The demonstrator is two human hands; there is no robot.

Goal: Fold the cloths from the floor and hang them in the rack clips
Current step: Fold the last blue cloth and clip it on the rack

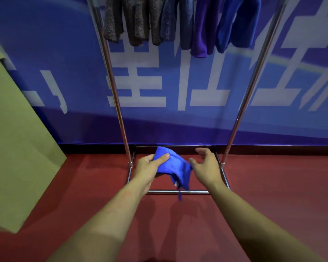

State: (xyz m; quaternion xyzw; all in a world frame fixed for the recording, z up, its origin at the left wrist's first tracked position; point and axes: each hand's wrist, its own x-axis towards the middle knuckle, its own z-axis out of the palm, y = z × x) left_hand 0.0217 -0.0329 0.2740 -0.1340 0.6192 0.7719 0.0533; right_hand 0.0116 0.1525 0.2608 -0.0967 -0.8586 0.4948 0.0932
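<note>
A bright blue cloth (pixel 175 166) hangs bunched in the air above the base of the metal rack (pixel 119 108). My left hand (pixel 149 167) grips its upper left part, thumb on top. My right hand (pixel 206 166) is beside the cloth's right edge with fingers spread and relaxed, at most brushing it. A loose corner of the cloth dangles down toward the rack's front floor bar. Several cloths hang from the rack's top: brown ones (pixel 133 21), a dark blue one (pixel 186 23), a purple one (pixel 203 29) and a blue one (pixel 235 23). The clips are out of view.
The rack's chrome posts and floor frame (pixel 178 191) stand on a red floor against a blue banner wall with white characters. A large olive-green board (pixel 17 140) leans at the left.
</note>
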